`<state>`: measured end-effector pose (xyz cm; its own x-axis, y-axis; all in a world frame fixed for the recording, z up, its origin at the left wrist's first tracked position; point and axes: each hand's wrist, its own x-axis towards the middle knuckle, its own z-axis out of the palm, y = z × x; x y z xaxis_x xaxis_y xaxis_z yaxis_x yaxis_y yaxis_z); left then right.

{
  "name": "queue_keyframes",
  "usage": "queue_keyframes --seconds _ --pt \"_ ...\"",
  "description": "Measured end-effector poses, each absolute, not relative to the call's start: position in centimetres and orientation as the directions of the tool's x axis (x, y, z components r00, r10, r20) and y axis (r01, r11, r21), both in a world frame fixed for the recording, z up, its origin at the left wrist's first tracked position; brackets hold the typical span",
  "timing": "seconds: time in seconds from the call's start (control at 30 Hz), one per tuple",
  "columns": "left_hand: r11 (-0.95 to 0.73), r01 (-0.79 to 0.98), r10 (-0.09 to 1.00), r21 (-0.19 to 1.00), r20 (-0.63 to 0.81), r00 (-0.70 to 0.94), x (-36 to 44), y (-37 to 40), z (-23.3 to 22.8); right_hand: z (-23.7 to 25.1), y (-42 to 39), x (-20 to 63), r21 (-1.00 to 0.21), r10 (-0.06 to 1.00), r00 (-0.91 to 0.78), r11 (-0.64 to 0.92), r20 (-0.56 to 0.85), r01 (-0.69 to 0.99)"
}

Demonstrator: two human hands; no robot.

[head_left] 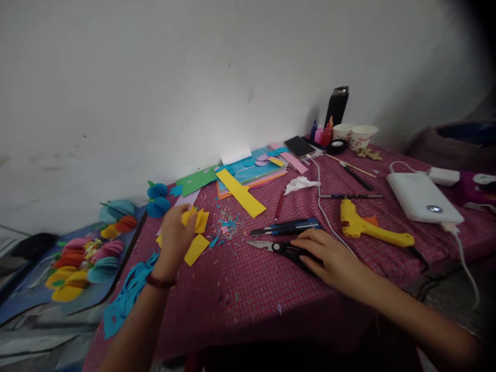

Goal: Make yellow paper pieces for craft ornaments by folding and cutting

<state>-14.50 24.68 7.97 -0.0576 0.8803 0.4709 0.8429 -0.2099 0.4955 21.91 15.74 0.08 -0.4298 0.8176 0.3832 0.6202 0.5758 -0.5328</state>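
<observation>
Two bare forearms reach from the bottom edge over a table spread with a red checked cloth (248,279). Far left of the cloth, on a dark board (23,299), sit folded paper flowers (83,261) in pink, orange, yellow and teal. A teal paper cut-out (124,299) hangs at the cloth's left edge. Just past it the left hand (174,243), a dark band at the wrist, is curled with fingers closed on folded yellow paper pieces (197,219); another yellow piece (196,249) lies flat on the cloth beside that hand. Paper snippets (228,225) dot the cloth's middle, with a long yellow strip (240,192) and a stack of coloured sheets (251,173) behind them toward the wall. Right of centre the right hand (329,258) lies palm-down, fingers loosely spread, over the black handles of the scissors (277,248), whose blades point left; whether it grips them cannot be told. Further right on the cloth lie a yellow glue gun (368,230) and a white power bank (420,199); paper cups (358,135) stand at the back.
</observation>
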Motion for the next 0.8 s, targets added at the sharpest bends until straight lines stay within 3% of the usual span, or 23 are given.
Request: queue_keyframes --seconds 0.07,0.13,0.27,0.4,0.53,0.67,0.8 --pt "-0.393 0.84 0.901 0.374 0.341 0.269 -10.4 26.2 7.1 0.0 15.7 22.0 -0.581 0.82 -0.427 0.572 0.381 0.579" --pt "-0.518 0.793 0.855 0.321 0.21 0.474 -6.4 27.7 6.1 -0.1 15.8 22.0 -0.636 0.832 -0.441 0.546 0.336 0.546" --pt "-0.606 0.756 0.79 0.247 0.072 0.609 -1.5 29.8 4.8 -0.4 16.1 22.2 -0.724 0.858 -0.463 0.463 0.221 0.511" --pt "-0.577 0.795 0.814 0.188 0.05 0.579 0.0 30.8 4.0 -0.3 16.2 22.4 -0.782 0.876 -0.446 0.405 0.184 0.473" --pt "-0.515 0.831 0.857 0.21 0.108 0.504 -0.1 31.7 2.7 0.5 16.7 22.3 -0.787 0.874 -0.456 0.399 0.17 0.471" --pt "-0.42 0.846 0.903 0.329 0.241 0.355 -1.9 34.5 2.6 0.6 17.1 22.4 -0.785 0.87 -0.466 0.398 0.16 0.475" --pt "-0.29 0.816 0.88 0.499 0.474 0.023 -5.0 37.4 6.8 -0.3 16.2 23.2 -0.837 0.903 -0.392 0.347 0.175 0.424"
